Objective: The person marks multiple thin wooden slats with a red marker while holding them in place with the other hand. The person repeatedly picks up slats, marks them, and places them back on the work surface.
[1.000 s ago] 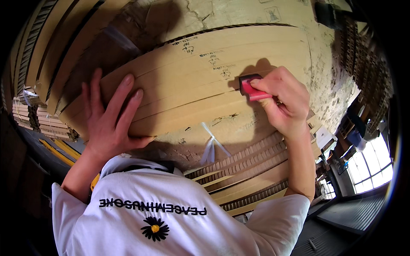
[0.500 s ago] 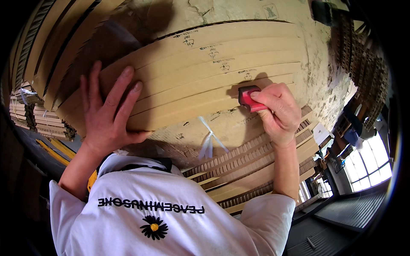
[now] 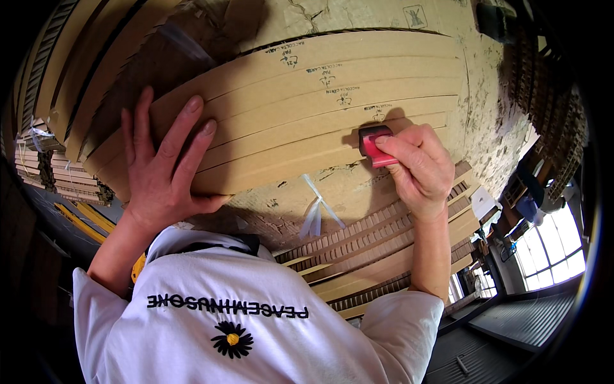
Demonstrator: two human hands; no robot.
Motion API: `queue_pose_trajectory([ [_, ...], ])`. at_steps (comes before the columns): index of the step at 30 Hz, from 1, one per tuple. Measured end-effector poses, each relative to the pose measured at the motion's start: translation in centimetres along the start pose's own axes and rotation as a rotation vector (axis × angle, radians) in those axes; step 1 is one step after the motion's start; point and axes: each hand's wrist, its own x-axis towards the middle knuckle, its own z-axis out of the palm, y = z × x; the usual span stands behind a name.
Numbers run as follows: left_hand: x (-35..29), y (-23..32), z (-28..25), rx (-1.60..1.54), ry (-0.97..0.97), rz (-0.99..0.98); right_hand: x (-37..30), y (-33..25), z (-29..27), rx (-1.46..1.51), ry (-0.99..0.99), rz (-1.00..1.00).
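Mostly hidden from me is the underside of the red block (image 3: 377,153): the right grip (image 3: 421,169) is closed on it, thumb laid on top, the other fingers largely tucked from sight. Its dark end sits over the lower rows of the cardboard strips (image 3: 288,121), right of their middle, throwing a shadow; whether it touches them I cannot tell. The left grip (image 3: 167,173) lies spread open across the left part of the strips, covering a good stretch, and the ends beyond it sink into shadow. Small dark marks (image 3: 344,99) step down the strips in a slanting row, too fine to make out well. The strips lie side by side along the table (image 3: 374,16), whose worn tan top is cracked and flaking, its near edge partly blocked by the white shirt (image 3: 179,339). A knotted white ribbon (image 3: 312,223) hangs near that edge, between the two forearms. Stacked boards (image 3: 371,272) at the lower right pass behind the right forearm; more long boards (image 3: 82,67) on the far left run off into blackness. Yellow bars (image 3: 80,223) show low on the left. Off to the right, a paned window (image 3: 551,253) glares washed-out white above a grey ridged panel (image 3: 518,317), with dim clutter alongside that I cannot identify.
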Motion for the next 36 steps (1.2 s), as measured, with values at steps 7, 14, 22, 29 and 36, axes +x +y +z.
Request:
queue_pose_trajectory([
  [7,0.0,0.0,0.0,0.009,-0.008,0.004,0.3,-0.1,-0.2,-0.02,-0.009,0.013],
  [14,-0.1,0.0,0.1,0.019,-0.007,0.014,0.9,0.1,0.2,-0.009,0.013,0.027],
  [22,0.3,0.2,-0.2,0.053,-0.008,0.024,0.9,0.4,0.2,-0.027,0.01,-0.015],
  [29,0.4,0.5,-0.1,-0.008,0.041,-0.009,0.4,0.2,-1.1,0.4,0.201,0.335],
  [36,0.3,0.6,-0.2,-0.013,0.048,-0.003,-1.8,0.7,-1.7,0.285,0.132,0.217],
])
